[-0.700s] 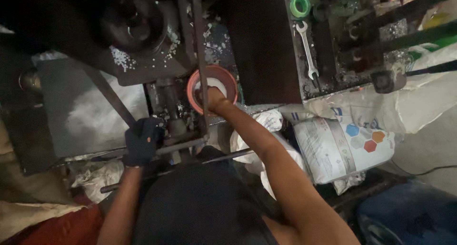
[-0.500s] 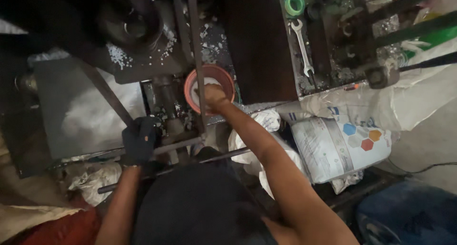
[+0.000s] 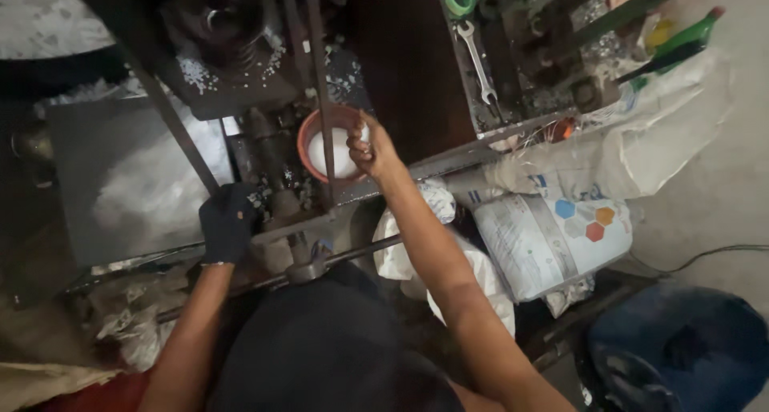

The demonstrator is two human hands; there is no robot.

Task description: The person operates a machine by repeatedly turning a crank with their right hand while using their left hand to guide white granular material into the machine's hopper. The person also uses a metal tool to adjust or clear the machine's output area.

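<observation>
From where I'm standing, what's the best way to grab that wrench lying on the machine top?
Grip the wrench by its slim middle shaft, pinching across it from above. It lies flat with both heads at the ends, and its long sides look free.

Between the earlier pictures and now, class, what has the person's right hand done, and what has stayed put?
The right hand has lifted out of the orange bowl to its right rim, pinching a small white piece. The gloved left hand stays on the metal bar; the bowl stays in place.
</observation>
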